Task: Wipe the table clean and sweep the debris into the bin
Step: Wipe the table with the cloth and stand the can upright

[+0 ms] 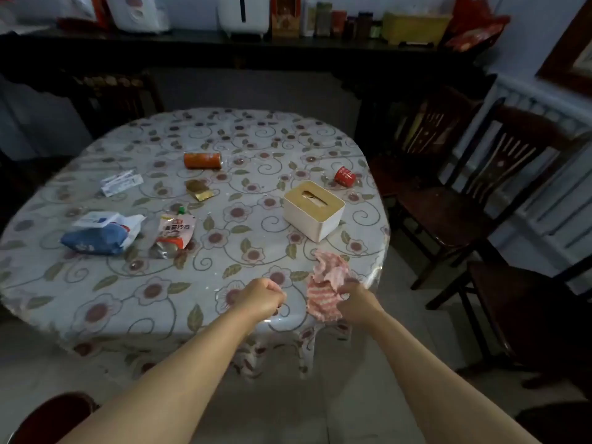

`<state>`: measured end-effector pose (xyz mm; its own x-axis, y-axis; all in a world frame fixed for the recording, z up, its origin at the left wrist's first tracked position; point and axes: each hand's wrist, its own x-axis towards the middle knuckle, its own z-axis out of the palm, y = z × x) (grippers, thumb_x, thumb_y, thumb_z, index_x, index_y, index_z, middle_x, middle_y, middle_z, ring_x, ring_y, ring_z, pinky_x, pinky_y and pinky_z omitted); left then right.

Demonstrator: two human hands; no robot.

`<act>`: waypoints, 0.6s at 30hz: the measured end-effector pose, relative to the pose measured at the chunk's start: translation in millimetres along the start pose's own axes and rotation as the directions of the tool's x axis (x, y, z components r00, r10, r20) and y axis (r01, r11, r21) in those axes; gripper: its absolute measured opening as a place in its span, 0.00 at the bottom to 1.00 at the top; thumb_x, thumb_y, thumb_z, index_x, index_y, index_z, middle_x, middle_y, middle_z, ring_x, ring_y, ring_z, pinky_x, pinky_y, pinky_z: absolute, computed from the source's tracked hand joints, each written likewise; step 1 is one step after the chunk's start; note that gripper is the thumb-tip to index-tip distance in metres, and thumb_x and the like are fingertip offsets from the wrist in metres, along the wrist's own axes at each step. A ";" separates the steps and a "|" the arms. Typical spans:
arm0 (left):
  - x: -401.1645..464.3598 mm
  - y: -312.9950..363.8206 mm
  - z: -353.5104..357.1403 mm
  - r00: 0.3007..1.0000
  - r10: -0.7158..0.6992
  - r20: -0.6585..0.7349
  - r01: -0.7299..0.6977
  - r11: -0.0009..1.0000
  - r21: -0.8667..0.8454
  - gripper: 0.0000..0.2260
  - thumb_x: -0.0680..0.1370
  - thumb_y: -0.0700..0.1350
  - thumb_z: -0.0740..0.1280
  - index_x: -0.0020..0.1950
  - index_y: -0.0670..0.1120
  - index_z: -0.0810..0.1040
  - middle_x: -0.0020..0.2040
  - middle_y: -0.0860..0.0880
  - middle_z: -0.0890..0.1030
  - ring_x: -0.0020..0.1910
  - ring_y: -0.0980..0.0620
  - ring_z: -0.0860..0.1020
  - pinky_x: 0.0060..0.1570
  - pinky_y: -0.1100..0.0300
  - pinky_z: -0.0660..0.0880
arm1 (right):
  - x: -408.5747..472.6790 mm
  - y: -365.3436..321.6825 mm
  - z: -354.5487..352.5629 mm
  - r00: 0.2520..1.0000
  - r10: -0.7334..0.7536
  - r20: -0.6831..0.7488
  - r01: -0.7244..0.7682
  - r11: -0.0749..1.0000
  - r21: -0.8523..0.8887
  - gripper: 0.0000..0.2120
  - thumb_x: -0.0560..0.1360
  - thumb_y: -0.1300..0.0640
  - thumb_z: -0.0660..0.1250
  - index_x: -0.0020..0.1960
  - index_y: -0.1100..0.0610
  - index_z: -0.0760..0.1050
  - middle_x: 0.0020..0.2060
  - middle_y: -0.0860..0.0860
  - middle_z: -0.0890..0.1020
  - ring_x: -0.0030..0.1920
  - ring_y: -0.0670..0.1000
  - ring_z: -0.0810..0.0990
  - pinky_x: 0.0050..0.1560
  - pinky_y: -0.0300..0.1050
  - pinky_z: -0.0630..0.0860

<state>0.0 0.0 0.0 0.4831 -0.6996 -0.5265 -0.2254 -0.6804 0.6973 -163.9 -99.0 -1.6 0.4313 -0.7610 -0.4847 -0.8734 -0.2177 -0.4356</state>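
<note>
At the near right edge of the table [96,283], the right hand [355,301] had its fingers curled into a pink-and-white striped cloth [326,290], pinching the crumpled fabric where it lay bunched on the floral plastic cover. That grip looked like a gathering one, taken to ball the cloth up or shake it flat before wiping. Just left of it, the left hand [261,298] was closed into a loose fist over the tabletop; whether it held a scrap or nothing could not be told, and it did not touch the cloth.

None of the litter had been cleared yet, by the look of it. A blue-and-white bag [99,233] and a red-and-white sauce pouch [174,233] lay at the left, a gold wrapper [198,190] and a white paper slip [120,182] farther back, an orange can [202,160] on its side toward the far middle, and a red cup [344,176] tipped over at the far right. A white tissue box [312,213] stood near the cloth, likely something to wipe around. No bin was in view, so the sweep's direction remained unclear.
</note>
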 end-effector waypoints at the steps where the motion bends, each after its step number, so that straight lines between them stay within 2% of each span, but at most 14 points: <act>1: 11.9 2.7 1.8 1.000 0.007 0.006 -0.007 1.000 0.000 0.02 0.74 0.44 0.65 0.44 0.50 0.77 0.45 0.48 0.83 0.48 0.49 0.82 0.40 0.61 0.71 | 14.2 -0.4 -1.0 1.000 -0.017 0.017 0.018 0.999 -0.045 0.21 0.75 0.66 0.57 0.68 0.61 0.68 0.70 0.59 0.65 0.69 0.58 0.66 0.65 0.43 0.66; 3: 36.8 5.7 7.1 1.000 -0.016 -0.009 0.016 1.000 0.006 0.02 0.74 0.44 0.66 0.43 0.51 0.76 0.45 0.48 0.82 0.49 0.49 0.82 0.39 0.61 0.70 | 42.0 0.8 -0.6 0.997 -0.046 0.064 0.053 0.992 -0.115 0.21 0.76 0.65 0.58 0.69 0.61 0.67 0.71 0.59 0.64 0.71 0.57 0.62 0.70 0.46 0.62; 5: 52.5 7.0 12.5 0.999 -0.050 -0.006 0.050 0.999 0.013 0.02 0.74 0.45 0.66 0.45 0.51 0.76 0.46 0.49 0.82 0.49 0.50 0.81 0.40 0.61 0.71 | 62.6 -1.0 1.3 0.987 -0.062 0.147 0.099 0.960 -0.260 0.22 0.77 0.63 0.56 0.71 0.59 0.65 0.73 0.58 0.58 0.73 0.56 0.58 0.71 0.49 0.59; 7: 69.7 7.8 18.6 0.997 -0.080 -0.020 0.080 0.997 0.014 0.01 0.74 0.46 0.67 0.44 0.52 0.76 0.48 0.50 0.82 0.50 0.50 0.81 0.48 0.59 0.75 | 85.4 -0.5 2.2 0.980 -0.080 0.181 0.144 0.914 -0.379 0.23 0.77 0.62 0.55 0.72 0.58 0.62 0.75 0.57 0.53 0.74 0.56 0.56 0.72 0.49 0.58; 9: 83.0 7.4 25.0 0.994 -0.107 -0.020 0.107 0.994 -0.004 0.04 0.73 0.45 0.67 0.41 0.54 0.75 0.51 0.49 0.81 0.51 0.49 0.81 0.56 0.53 0.78 | 102.4 2.3 4.6 0.974 -0.075 0.215 0.162 0.893 -0.419 0.23 0.78 0.63 0.53 0.73 0.59 0.59 0.76 0.57 0.51 0.75 0.55 0.51 0.72 0.51 0.54; 11: 94.8 8.4 30.8 0.990 -0.138 -0.032 0.138 0.990 -0.003 0.04 0.74 0.45 0.67 0.41 0.53 0.75 0.52 0.48 0.81 0.52 0.49 0.81 0.58 0.52 0.77 | 115.9 7.4 5.9 0.968 -0.065 0.242 0.167 0.886 -0.432 0.24 0.78 0.63 0.53 0.74 0.60 0.56 0.75 0.57 0.54 0.75 0.56 0.54 0.71 0.51 0.57; 12: 97.4 11.1 32.7 0.989 -0.148 -0.032 0.148 0.989 0.007 0.02 0.74 0.44 0.67 0.43 0.51 0.76 0.53 0.48 0.81 0.52 0.49 0.80 0.57 0.53 0.77 | 121.2 9.9 6.6 0.970 -0.064 0.235 0.157 0.903 -0.400 0.24 0.78 0.63 0.54 0.73 0.61 0.57 0.73 0.58 0.59 0.72 0.56 0.60 0.69 0.49 0.61; 14: 105.1 18.5 36.5 0.987 -0.161 -0.025 0.162 0.987 0.011 0.06 0.75 0.44 0.67 0.51 0.48 0.77 0.54 0.47 0.80 0.52 0.49 0.80 0.53 0.57 0.78 | 133.9 12.6 0.3 0.978 -0.100 0.183 0.144 0.959 -0.243 0.19 0.76 0.64 0.58 0.66 0.63 0.69 0.65 0.59 0.72 0.62 0.56 0.73 0.61 0.46 0.71; 16: 106.3 31.9 33.9 0.986 -0.166 -0.015 0.166 0.986 -0.007 0.12 0.75 0.42 0.67 0.58 0.45 0.76 0.55 0.46 0.79 0.50 0.49 0.80 0.45 0.61 0.77 | 143.8 8.4 -12.3 0.985 -0.145 0.089 0.154 0.981 -0.114 0.11 0.74 0.63 0.61 0.53 0.63 0.77 0.53 0.56 0.80 0.52 0.54 0.78 0.53 0.46 0.77; 18: 106.6 48.9 27.2 0.991 -0.135 -0.009 0.135 0.991 0.018 0.16 0.73 0.41 0.69 0.60 0.45 0.75 0.55 0.46 0.79 0.48 0.49 0.79 0.43 0.62 0.75 | 148.2 -2.4 -35.4 0.988 -0.148 0.032 0.147 0.988 0.038 0.08 0.70 0.62 0.63 0.44 0.62 0.80 0.45 0.55 0.83 0.45 0.54 0.81 0.44 0.45 0.79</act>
<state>17.4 -113.8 -35.3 0.5169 -0.5996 -0.6110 -0.1734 -0.7722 0.6112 -105.9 -232.9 -45.5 0.5630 -0.7001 -0.4392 -0.7914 -0.3036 -0.5306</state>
